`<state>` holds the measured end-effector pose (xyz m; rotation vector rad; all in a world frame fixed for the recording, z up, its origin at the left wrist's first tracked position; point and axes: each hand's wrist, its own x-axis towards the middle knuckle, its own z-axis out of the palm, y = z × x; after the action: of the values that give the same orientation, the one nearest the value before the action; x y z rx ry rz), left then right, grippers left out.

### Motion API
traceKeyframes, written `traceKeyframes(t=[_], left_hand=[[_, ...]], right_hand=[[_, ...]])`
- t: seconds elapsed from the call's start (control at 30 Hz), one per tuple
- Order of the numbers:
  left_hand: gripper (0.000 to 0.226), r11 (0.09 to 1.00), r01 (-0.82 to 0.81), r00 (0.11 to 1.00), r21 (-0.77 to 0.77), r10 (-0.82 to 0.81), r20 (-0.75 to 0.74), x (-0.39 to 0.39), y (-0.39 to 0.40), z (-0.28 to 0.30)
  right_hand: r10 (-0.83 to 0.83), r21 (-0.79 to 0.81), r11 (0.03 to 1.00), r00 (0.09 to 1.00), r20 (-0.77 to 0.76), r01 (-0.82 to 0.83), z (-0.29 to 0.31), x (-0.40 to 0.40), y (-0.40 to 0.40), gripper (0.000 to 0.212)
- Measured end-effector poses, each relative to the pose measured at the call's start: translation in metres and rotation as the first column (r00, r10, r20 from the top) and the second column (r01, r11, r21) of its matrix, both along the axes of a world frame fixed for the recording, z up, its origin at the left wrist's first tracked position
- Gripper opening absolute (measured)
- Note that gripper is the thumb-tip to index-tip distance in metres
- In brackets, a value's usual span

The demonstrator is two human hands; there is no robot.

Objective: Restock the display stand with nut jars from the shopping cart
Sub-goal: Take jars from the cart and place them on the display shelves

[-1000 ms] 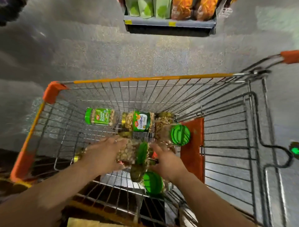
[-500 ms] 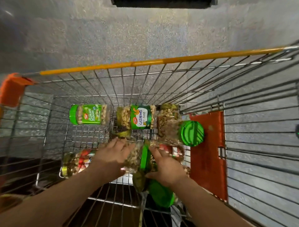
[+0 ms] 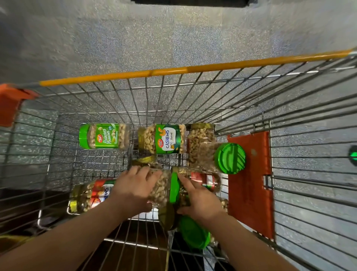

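Observation:
Several nut jars lie in the wire shopping cart (image 3: 173, 91). My left hand (image 3: 133, 189) grips the body of a clear cashew jar with a green lid (image 3: 164, 189) lying on its side in the middle. My right hand (image 3: 199, 199) holds the lid end of the same jar. A red-labelled cashew jar (image 3: 90, 195) lies left of my left hand. At the far end lie a pistachio jar (image 3: 104, 136), a green-labelled cashew jar (image 3: 164, 139) and a jar with a green lid (image 3: 229, 158) facing up. Another green lid (image 3: 193, 234) shows under my right wrist.
The cart has an orange front rail (image 3: 173, 71) and an orange corner guard (image 3: 9, 104). A folded orange child-seat flap (image 3: 249, 183) lies on the right. Speckled grey floor (image 3: 154, 38) surrounds the cart. A dark shelf base (image 3: 191, 2) sits at the top edge.
The view has dropped closer into the cart and the display shelf has left the frame. Both hands have closed in on the middle cashew jar, the right hand moving onto its lid end.

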<state>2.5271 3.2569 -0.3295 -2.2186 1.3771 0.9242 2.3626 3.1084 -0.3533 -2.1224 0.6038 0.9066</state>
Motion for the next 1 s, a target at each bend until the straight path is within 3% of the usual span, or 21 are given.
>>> traceKeyframes(t=[0.33, 0.47, 0.6, 0.73, 0.9, 1.0], left_hand=[[0.114, 0.996, -0.06, 0.997, -0.074, 0.062, 0.034, -0.004, 0.002, 0.071], [0.11, 0.952, -0.271, 0.963, -0.143, 0.267, -0.044, -0.009, 0.005, 0.126], [0.097, 0.788, -0.512, 0.857, -0.34, 0.446, -0.256, -0.017, 0.01, 0.19], [0.103, 0.671, -0.636, 0.77, -0.381, 0.52, -0.369, -0.039, 0.015, 0.249], [0.123, 0.481, -0.751, 0.66, -0.451, 0.558, -0.503, -0.084, 0.018, 0.306], [0.1, 0.371, -0.795, 0.606, -0.481, 0.521, -0.601, -0.117, 0.02, 0.334]], right_hand=[[-0.108, 0.019, 0.994, 0.99, 0.095, 0.107, 0.064, -0.017, -0.01, 0.111], [-0.209, 0.064, 0.978, 0.952, 0.222, 0.199, 0.115, -0.025, -0.021, 0.11], [-0.269, 0.134, 0.962, 0.902, 0.337, 0.237, 0.165, -0.032, -0.03, 0.107], [-0.199, 0.156, 0.977, 0.87, 0.451, 0.143, 0.233, -0.039, -0.038, 0.108], [-0.245, 0.243, 0.962, 0.783, 0.571, 0.124, 0.292, -0.061, -0.045, 0.104], [-0.288, 0.339, 0.937, 0.733, 0.616, 0.084, 0.325, -0.082, -0.048, 0.099]])
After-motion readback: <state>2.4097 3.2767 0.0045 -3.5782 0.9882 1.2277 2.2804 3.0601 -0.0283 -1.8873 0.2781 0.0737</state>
